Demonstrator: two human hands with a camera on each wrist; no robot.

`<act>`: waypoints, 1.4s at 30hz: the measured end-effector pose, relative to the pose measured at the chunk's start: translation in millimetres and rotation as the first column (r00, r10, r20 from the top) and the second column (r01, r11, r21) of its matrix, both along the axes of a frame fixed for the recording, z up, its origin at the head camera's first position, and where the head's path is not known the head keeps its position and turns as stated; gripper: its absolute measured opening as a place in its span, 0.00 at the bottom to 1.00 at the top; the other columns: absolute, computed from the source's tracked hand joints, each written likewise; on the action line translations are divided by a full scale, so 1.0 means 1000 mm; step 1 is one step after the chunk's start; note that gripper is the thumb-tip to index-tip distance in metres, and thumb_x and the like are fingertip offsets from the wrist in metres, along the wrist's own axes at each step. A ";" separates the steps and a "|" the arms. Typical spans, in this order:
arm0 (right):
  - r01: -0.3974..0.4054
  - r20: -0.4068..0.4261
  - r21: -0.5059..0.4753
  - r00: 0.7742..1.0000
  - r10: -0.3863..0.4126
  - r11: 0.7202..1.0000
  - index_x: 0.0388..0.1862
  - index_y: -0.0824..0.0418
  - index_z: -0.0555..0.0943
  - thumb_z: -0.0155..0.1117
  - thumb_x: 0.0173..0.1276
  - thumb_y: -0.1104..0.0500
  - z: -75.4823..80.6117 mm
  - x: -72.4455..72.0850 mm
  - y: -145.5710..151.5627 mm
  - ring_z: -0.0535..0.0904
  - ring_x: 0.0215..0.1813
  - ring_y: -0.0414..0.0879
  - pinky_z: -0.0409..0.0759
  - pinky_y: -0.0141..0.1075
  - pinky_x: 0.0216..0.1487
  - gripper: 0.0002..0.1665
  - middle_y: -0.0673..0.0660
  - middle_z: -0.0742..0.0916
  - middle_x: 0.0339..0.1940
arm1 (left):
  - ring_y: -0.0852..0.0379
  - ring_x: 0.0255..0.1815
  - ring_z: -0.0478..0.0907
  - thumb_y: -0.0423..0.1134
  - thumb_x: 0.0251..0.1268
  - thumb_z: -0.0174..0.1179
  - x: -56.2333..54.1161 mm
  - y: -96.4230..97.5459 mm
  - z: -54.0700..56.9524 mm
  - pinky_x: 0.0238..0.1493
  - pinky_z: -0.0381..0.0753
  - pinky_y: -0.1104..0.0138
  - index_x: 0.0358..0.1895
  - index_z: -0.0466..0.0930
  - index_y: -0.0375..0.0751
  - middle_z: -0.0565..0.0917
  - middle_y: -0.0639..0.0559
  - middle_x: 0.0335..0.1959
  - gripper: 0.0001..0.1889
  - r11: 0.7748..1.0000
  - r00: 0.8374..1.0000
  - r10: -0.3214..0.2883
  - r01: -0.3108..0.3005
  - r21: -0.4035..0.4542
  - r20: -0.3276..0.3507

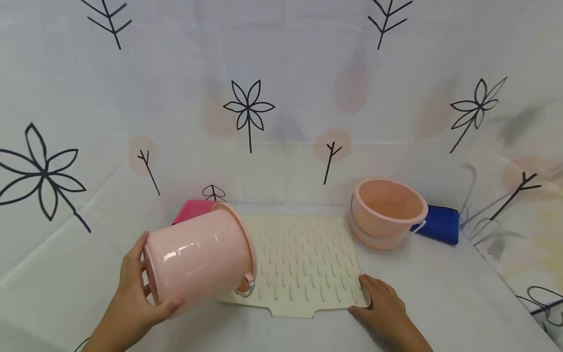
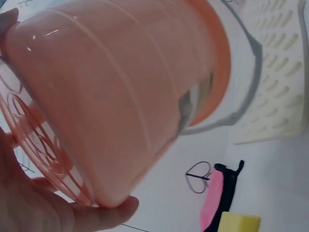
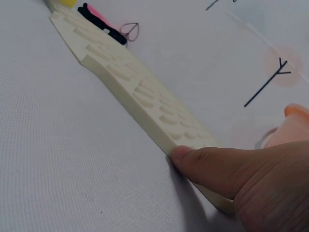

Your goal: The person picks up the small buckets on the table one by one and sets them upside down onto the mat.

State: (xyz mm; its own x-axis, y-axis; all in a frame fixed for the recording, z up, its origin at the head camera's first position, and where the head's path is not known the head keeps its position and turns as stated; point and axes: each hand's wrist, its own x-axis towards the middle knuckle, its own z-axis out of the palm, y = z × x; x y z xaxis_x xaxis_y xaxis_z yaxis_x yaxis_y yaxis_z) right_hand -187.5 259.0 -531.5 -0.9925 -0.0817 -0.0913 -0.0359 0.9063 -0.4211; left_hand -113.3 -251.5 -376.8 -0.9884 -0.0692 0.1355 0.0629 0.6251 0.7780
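Observation:
Tilted onto its side, a pink bucket (image 1: 198,256) is held above the surface by my left hand (image 1: 136,293), which grips it round the base; its mouth faces right. In the left wrist view, the bucket's patterned underside (image 2: 36,130) shows beside the fingers, and its grey handle (image 2: 256,72) hangs off the rim. A cream washboard (image 1: 303,264) with raised curved ridges lies flat in the middle, partly hidden by the bucket. My right hand (image 1: 384,305) holds its near right corner, the thumb (image 3: 207,164) against the near edge in the right wrist view.
A second, peach bucket (image 1: 382,234) stands upright at the back right, with a blue pouch (image 1: 440,225) behind it. A pink and black pouch (image 1: 193,211) lies back left, near a yellow block (image 2: 239,223). White patterned cloth (image 1: 286,122) rises behind.

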 end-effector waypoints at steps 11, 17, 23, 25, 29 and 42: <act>0.008 0.019 0.006 1.000 -0.008 1.000 0.80 0.63 0.67 0.73 0.57 0.25 0.001 -0.001 -0.001 0.62 0.76 0.76 0.66 0.79 0.61 0.64 0.67 0.71 0.79 | 0.26 0.63 0.60 0.62 0.37 0.84 0.019 -0.005 0.003 0.36 0.87 0.36 0.86 0.28 0.57 0.47 0.31 0.77 0.79 0.956 1.000 0.015 -0.023 -0.294 -0.027; 0.005 0.020 0.002 1.000 -0.005 1.000 0.81 0.63 0.66 0.72 0.57 0.25 -0.002 -0.002 0.000 0.62 0.76 0.76 0.66 0.79 0.61 0.64 0.67 0.71 0.79 | 0.25 0.63 0.60 0.61 0.35 0.85 0.014 0.003 0.000 0.38 0.85 0.32 0.86 0.34 0.51 0.48 0.29 0.76 0.79 0.945 0.997 0.018 -0.043 -0.325 -0.081; 0.011 0.026 0.013 1.000 -0.011 1.000 0.81 0.62 0.67 0.72 0.56 0.23 -0.005 -0.003 0.000 0.62 0.77 0.76 0.66 0.79 0.61 0.65 0.66 0.71 0.80 | 0.24 0.67 0.58 0.65 0.35 0.84 0.000 0.023 -0.003 0.44 0.84 0.32 0.86 0.36 0.51 0.49 0.30 0.77 0.78 0.954 0.997 0.059 -0.072 -0.291 -0.053; 0.012 0.027 0.016 1.000 -0.013 1.000 0.81 0.62 0.67 0.72 0.56 0.23 -0.004 -0.003 0.000 0.61 0.77 0.76 0.66 0.79 0.61 0.66 0.66 0.71 0.80 | 0.23 0.67 0.57 0.65 0.34 0.84 -0.005 0.034 -0.006 0.46 0.83 0.31 0.87 0.37 0.53 0.49 0.31 0.78 0.78 0.954 0.996 0.063 -0.079 -0.290 -0.065; 0.013 0.016 0.019 1.000 -0.013 1.000 0.81 0.63 0.66 0.72 0.57 0.24 -0.003 -0.002 0.002 0.61 0.77 0.76 0.66 0.79 0.62 0.65 0.67 0.71 0.80 | 0.24 0.69 0.56 0.66 0.31 0.85 -0.016 0.059 -0.014 0.52 0.77 0.31 0.86 0.44 0.56 0.51 0.33 0.78 0.76 0.951 0.988 0.046 -0.088 -0.297 -0.147; 0.001 0.007 0.023 1.000 -0.002 1.000 0.81 0.62 0.67 0.73 0.57 0.25 -0.002 -0.002 0.001 0.63 0.76 0.76 0.67 0.79 0.61 0.63 0.67 0.71 0.79 | 0.23 0.70 0.56 0.70 0.29 0.82 -0.046 0.100 -0.025 0.51 0.75 0.29 0.85 0.48 0.63 0.48 0.37 0.83 0.73 0.879 0.981 0.144 -0.188 -0.438 -0.132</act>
State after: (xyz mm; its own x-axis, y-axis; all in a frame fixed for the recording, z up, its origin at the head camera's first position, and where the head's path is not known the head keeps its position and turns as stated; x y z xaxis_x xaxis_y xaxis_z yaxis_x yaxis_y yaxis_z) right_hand -189.2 259.6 -533.6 -0.9919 -0.0780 -0.1004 -0.0315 0.9158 -0.4004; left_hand -159.3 -151.3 -401.7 -0.9490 -0.1419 0.2816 -0.0147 0.9120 0.4100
